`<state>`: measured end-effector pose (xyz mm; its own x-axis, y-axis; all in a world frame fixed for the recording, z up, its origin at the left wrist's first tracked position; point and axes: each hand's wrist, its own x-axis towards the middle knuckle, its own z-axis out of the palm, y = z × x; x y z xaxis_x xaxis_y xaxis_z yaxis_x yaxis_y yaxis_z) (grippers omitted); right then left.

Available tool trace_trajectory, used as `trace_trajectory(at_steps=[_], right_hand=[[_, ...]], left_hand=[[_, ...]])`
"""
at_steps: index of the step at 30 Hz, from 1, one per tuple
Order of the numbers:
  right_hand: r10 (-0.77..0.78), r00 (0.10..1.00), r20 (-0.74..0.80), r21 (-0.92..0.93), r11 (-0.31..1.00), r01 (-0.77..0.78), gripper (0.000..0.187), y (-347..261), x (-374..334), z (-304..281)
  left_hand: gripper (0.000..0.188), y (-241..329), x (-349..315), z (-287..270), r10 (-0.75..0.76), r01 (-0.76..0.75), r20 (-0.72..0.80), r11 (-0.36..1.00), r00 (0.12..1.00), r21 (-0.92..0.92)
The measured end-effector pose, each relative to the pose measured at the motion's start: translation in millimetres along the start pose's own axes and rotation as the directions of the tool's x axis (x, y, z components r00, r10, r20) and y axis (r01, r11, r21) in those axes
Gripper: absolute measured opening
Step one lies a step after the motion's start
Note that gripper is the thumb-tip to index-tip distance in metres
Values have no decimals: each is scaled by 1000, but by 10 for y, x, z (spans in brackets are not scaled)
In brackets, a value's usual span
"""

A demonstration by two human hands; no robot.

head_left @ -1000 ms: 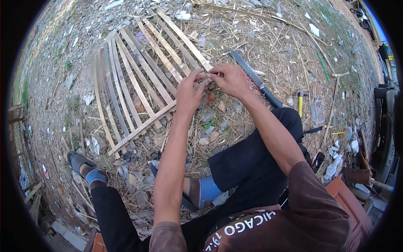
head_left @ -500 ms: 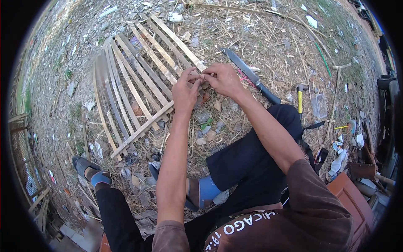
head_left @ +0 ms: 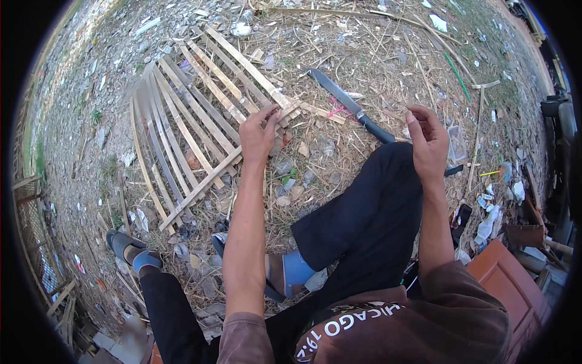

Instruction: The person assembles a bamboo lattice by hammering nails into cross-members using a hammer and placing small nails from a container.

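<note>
A fan-like frame of split bamboo slats (head_left: 200,109) lies on the ground to the left. A bamboo cross strip (head_left: 206,191) runs across the slats' near ends. My left hand (head_left: 257,134) pinches the frame's right end, where the outermost slat (head_left: 251,65) meets the cross strip. My right hand (head_left: 431,145) is raised off to the right, above my bent knee, its fingers loosely curved and apart from the thumb with nothing visible between them. Between the hands lies a machete (head_left: 345,100) with a dark handle, a pink string (head_left: 341,110) beside its blade.
Dry straw and bamboo shavings cover the ground, with stones and litter. A clear plastic container (head_left: 454,138) sits just beyond my right hand. Long bamboo strips (head_left: 357,13) lie at the far side. A reddish-brown panel (head_left: 515,288) stands at lower right, wire mesh (head_left: 33,224) at left.
My right hand has left the bamboo joint and moved right, now covering where the yellow-handled hammer lay. My left hand stays at the joint. A slat end near the machete is now uncovered.
</note>
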<state>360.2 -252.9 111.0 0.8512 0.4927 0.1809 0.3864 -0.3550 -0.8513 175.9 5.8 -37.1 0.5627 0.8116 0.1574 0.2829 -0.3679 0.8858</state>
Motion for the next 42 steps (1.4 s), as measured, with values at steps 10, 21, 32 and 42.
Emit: trace_trajectory(at_steps=[10, 21, 32, 42], right_hand=[[384, 923, 25, -661, 699, -273, 44, 1284, -1359, -1015], [364, 931, -11, -806, 548, -224, 51, 1657, -914, -891], [257, 965, -54, -933, 332, -141, 42, 1377, -407, -1106], [594, 784, 179, 60, 789, -611, 21, 151, -113, -889]], left_hand=[[22, -73, -16, 4, 24, -24, -38, 1000, 999, 9], [20, -106, -43, 57, 7, -6, -45, 1000, 999, 28], [20, -62, -44, 83, 12, -5, -82, 997, 997, 78], [22, -8, -43, 8, -56, 57, -55, 998, 997, 27]])
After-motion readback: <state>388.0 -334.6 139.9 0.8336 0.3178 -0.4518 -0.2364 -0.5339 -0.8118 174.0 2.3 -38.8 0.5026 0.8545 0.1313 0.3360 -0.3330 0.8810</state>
